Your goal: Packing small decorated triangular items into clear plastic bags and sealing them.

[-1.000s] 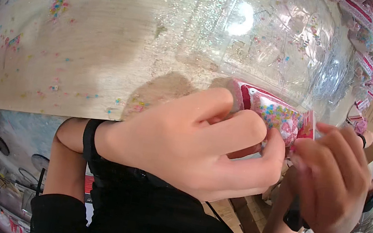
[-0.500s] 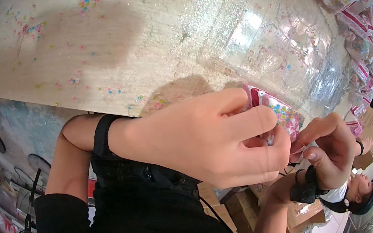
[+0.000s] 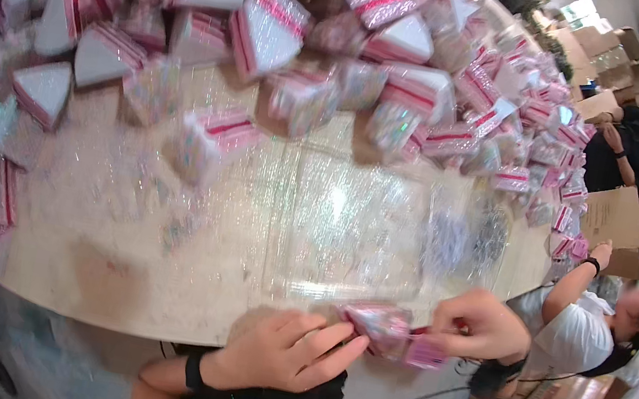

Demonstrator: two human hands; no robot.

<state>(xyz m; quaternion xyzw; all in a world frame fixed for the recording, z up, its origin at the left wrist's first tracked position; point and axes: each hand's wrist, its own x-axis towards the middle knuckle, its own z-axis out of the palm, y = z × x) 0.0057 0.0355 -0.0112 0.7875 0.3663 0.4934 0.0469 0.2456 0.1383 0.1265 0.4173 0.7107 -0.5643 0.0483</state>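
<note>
The work in hand looks like handling a small pink-and-clear packet (image 3: pixel 381 327) at the counter's (image 3: pixel 173 302) near edge: the right hand's (image 3: pixel 482 328) fingers pinch its pink end, while blur hides whether the left hand's (image 3: pixel 291 351) fingers grip or only steady the other. The next move probably calls for keeping that pinch, with bare room leftward and heaped packets (image 3: pixel 272 29) along the far side.
</note>
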